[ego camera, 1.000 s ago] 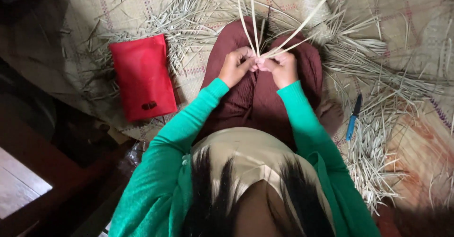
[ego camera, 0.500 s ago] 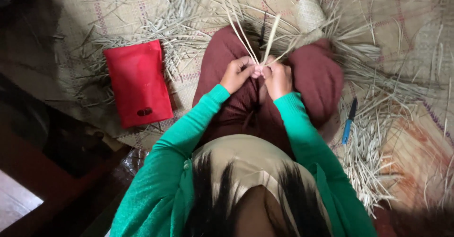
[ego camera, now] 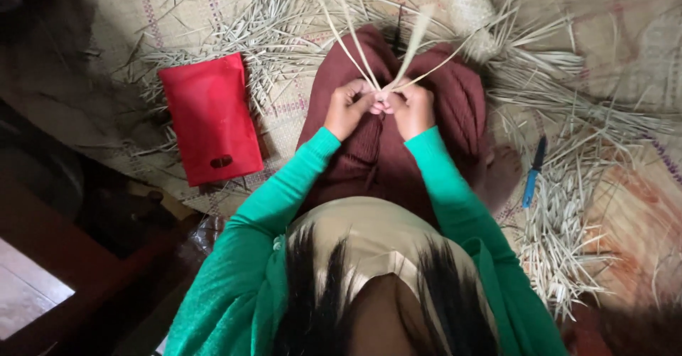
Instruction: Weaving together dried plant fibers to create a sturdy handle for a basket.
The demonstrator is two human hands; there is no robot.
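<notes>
Over my lap, covered by a dark red skirt (ego camera: pixel 398 164), both hands meet at the fingertips. My left hand (ego camera: pixel 348 106) and my right hand (ego camera: pixel 410 107) pinch the crossing point of several pale straw strips (ego camera: pixel 383 47), which fan upward and outward from between my fingers. One strip blurs as it moves. Green sleeves cover both arms down to the wrists.
A flat red pouch (ego camera: pixel 212 118) lies on the woven mat (ego camera: pixel 192 8) to my left. Loose straw is scattered at the top and right (ego camera: pixel 568 207). A blue-handled knife (ego camera: pixel 533 173) lies among it beside my bare foot (ego camera: pixel 501 175). A small woven straw piece (ego camera: pixel 470 8) sits at the top.
The strips have shifted and spread differently between my fingers while both hands stay together over my lap. The view has drifted slightly.
</notes>
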